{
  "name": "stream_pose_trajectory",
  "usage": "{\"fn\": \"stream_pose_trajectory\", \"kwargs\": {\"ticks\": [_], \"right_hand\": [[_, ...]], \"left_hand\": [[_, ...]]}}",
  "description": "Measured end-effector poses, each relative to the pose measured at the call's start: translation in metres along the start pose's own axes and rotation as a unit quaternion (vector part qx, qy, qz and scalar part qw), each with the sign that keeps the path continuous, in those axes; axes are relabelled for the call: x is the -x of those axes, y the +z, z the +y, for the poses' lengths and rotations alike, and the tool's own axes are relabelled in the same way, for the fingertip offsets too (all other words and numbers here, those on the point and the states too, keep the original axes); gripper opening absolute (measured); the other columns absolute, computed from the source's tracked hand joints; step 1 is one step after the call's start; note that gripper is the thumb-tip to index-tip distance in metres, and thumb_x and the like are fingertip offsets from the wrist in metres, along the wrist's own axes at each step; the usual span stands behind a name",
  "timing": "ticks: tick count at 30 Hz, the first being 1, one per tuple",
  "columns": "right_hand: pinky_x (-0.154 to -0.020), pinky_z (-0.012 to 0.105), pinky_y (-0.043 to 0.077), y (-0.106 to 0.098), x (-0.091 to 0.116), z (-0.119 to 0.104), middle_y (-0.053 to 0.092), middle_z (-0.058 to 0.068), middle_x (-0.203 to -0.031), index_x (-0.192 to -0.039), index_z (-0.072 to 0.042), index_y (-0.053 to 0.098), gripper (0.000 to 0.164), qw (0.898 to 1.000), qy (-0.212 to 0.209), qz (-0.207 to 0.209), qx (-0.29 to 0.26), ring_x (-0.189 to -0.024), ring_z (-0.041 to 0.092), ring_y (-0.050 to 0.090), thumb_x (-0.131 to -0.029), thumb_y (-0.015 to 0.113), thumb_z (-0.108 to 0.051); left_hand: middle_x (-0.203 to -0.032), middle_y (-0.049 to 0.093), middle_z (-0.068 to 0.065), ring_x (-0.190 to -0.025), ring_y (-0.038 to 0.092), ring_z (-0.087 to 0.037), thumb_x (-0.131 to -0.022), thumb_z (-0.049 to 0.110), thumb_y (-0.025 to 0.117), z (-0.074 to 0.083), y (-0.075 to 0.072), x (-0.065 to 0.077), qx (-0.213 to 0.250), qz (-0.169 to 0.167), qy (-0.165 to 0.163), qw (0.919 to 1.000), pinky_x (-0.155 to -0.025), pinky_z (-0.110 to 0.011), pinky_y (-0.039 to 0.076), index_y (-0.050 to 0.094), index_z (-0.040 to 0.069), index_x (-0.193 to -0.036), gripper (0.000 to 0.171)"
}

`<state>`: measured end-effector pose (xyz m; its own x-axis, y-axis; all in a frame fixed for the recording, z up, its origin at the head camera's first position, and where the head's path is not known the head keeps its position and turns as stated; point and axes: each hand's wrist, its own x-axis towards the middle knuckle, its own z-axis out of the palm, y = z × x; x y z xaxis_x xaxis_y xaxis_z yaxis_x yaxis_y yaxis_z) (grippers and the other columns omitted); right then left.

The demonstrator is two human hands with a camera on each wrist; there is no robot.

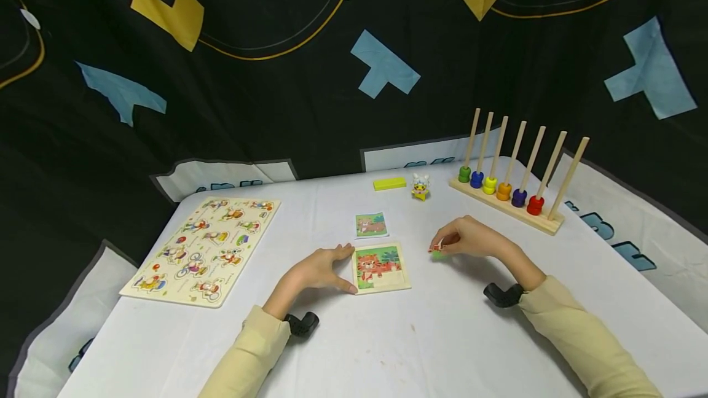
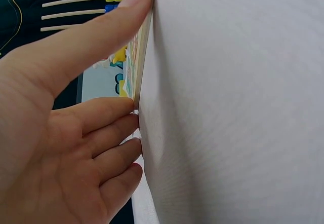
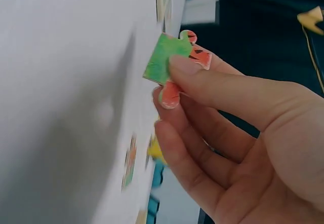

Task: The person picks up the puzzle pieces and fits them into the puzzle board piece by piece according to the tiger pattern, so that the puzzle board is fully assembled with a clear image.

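A square wooden puzzle board (image 1: 408, 285) with a red tiger picture lies on the table, pale wood showing at its lower right. My left hand (image 1: 319, 271) rests along the board's left edge, thumb at the near corner and fingertips at the far one. In the left wrist view, the thumb (image 2: 101, 41) is extended. To the right of the board, my right hand (image 1: 470, 237) pinches a puzzle piece (image 3: 163, 59), green with red, black-striped parts, above the table. A small flat orange-and-green item (image 3: 130, 165) shows beyond it in the right wrist view.
Just behind the board lies a picture card (image 1: 371, 225). Further back are a yellow block (image 1: 389, 183) and a small figurine (image 1: 420, 187). A peg rack (image 1: 506, 201) with coloured beads stands back right, and a large picture puzzle board (image 1: 201, 250) lies left.
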<state>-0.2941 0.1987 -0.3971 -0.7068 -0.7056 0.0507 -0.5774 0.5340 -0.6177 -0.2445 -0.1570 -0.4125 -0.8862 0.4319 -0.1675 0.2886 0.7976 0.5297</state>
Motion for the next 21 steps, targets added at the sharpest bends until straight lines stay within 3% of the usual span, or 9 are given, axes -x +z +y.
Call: {"fn": "stream_pose_trajectory", "kwargs": {"ticks": [8, 21], "right_hand": [[-0.062, 0.023, 0.053, 0.021, -0.027, -0.030, 0.069, -0.007, -0.078, -0.099, -0.012, 0.075, 0.018, 0.999, -0.037, 0.003, 0.006, -0.068, 0.006, 0.061, -0.082, 0.075, -0.005], [-0.063, 0.022, 0.054, 0.055, -0.057, -0.059, 0.071, -0.004, -0.080, -0.097, -0.008, 0.075, 0.020, 0.996, -0.076, -0.036, -0.031, -0.069, 0.004, 0.065, -0.079, 0.078, -0.003]], "left_hand": [[-0.152, 0.032, -0.015, -0.141, 0.027, -0.031, -0.068, 0.039, 0.087, 0.000, 0.001, 0.000, 0.000, 0.000, -0.002, 1.0000, -0.115, -0.046, 0.023, 0.041, 0.006, -0.146, 0.097], [-0.152, 0.033, -0.016, -0.141, 0.028, -0.032, -0.067, 0.041, 0.087, -0.001, 0.001, -0.001, 0.002, 0.000, 0.000, 1.0000, -0.114, -0.047, 0.024, 0.042, 0.005, -0.146, 0.097]]}}
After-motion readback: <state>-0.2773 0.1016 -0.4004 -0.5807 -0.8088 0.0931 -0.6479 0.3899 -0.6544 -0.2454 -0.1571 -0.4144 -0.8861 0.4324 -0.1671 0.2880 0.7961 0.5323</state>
